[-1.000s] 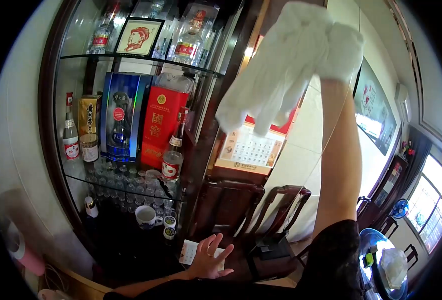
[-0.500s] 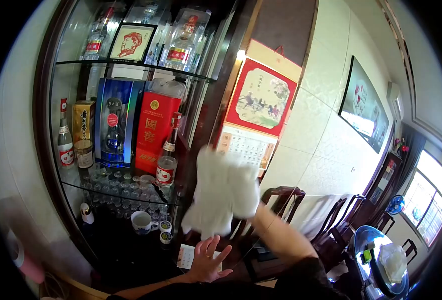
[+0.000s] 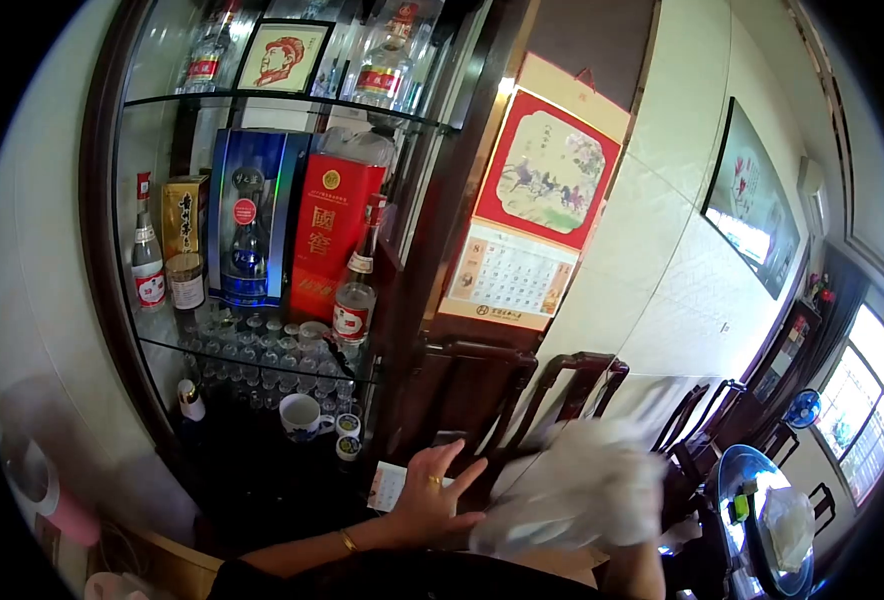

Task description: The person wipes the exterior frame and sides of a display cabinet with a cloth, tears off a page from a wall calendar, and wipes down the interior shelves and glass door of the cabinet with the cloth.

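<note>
A white cloth (image 3: 577, 490), smeared by motion, is at the lower middle of the view. My right hand is hidden behind it, with only the forearm (image 3: 634, 572) showing below; the cloth moves with this arm. To the left of the cloth, my left hand (image 3: 432, 497) is open with fingers spread and nothing in it. A ring and a bracelet show on that hand and wrist. Just beyond its fingers lies a white printed sheet (image 3: 389, 484).
A glass-shelved cabinet at left holds bottles, a blue gift box (image 3: 252, 215), a red box (image 3: 335, 230), small glasses and a white mug (image 3: 302, 417). A wall calendar (image 3: 537, 190) hangs beside it. Dark chairs (image 3: 577, 385) line the wall; a glass table (image 3: 732, 465) stands right.
The white cloth and right arm have swung down and to the right, from in front of the calendar. My left hand stays open low down. The view has shifted slightly.
</note>
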Tool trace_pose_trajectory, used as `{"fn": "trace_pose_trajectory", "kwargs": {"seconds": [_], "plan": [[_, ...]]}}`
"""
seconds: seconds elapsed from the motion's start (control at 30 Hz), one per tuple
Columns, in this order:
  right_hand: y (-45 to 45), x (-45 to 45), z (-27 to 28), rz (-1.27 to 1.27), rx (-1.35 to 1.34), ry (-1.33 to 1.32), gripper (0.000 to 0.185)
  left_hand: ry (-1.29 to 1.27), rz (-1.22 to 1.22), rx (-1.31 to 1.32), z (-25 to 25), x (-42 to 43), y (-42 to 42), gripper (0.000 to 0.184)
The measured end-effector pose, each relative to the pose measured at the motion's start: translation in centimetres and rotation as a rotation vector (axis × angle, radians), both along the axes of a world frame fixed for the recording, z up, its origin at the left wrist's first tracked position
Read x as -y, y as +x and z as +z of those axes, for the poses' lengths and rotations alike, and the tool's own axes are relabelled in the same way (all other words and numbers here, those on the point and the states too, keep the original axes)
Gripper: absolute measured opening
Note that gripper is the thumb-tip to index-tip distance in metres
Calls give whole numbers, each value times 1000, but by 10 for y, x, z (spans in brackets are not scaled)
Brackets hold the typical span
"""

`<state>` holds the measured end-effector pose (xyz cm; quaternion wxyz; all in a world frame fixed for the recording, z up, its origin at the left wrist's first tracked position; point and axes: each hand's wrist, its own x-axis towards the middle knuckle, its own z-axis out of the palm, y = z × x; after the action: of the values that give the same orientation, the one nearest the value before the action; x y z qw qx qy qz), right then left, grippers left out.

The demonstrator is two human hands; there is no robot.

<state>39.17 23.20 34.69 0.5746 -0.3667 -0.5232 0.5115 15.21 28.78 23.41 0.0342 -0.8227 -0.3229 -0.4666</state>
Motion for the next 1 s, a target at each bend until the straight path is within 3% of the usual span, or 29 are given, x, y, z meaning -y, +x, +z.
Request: {"fn": "trace_pose_trajectory", "kwargs": {"seconds": [0.03, 0.1, 0.13, 0.2, 0.27, 0.3, 0.33, 0.37, 0.4, 0.47, 0.5, 0.53, 0.57, 0.6, 0.67, 0.7, 0.77, 0.87, 0.93, 1.0], "plan": [[-20, 22, 36, 111, -133, 124, 55, -55, -140, 41, 17, -1, -6, 72], [-59, 29, 64, 244, -458, 210, 59, -249, -531, 198, 57, 0, -14, 79], [-59, 19, 64, 225, -177, 345, 62, -300, -750, 348, 75, 6, -12, 94], [-70, 0, 69, 176, 401, 618, 66, -652, -1264, 637, 106, 25, 1, 107], [-100, -15, 82, 92, 952, 966, 67, -735, -1210, 712, 117, 17, 3, 76], [-104, -10, 91, 61, 879, 918, 73, -776, -1183, 751, 123, 13, 4, 61], [-107, -4, 97, 32, 803, 870, 81, -1074, -1255, 1021, 137, 18, 5, 51], [-95, -19, 94, 101, 634, 904, 82, -1122, -1393, 1039, 138, 5, 6, 38], [-83, -10, 102, 87, 554, 870, 74, -1004, -1422, 910, 144, -2, -3, 30], [-63, -24, 109, -581, 621, 1304, 61, -875, -1375, 1053, 168, -1, -13, 30], [-63, -32, 111, -582, 610, 1303, 61, -332, -884, 677, 186, -10, -31, 31], [-64, -43, 111, -587, 527, 1134, 56, -35, -587, 490, 211, -11, -42, 32], [-65, -56, 108, -588, 445, 968, 52, 253, -246, 358, 236, -11, -52, 34], [-66, -78, 99, -474, 431, 1000, 48, 334, -122, 443, 260, -1, -54, 35], [-90, -86, 94, -223, 222, 910, 48, 90, -924, 853, 296, -19, -28, 37], [-91, -86, 93, -222, 214, 912, 48, 448, -497, 648, 317, -31, -21, 37], [-92, -84, 93, 57, 32, 780, 48, 855, -89, 482, 356, -56, 6, 38], [-102, -72, 95, -41, 85, 790, 45, 858, -140, 246, 412, -60, 32, 42], [-101, -75, 94, -51, 80, 835, 44, 835, -108, 247, 453, -47, 42, 45], [-98, -75, 93, -42, 92, 829, 43, 997, -138, 165, 501, -61, 48, 42]]}}
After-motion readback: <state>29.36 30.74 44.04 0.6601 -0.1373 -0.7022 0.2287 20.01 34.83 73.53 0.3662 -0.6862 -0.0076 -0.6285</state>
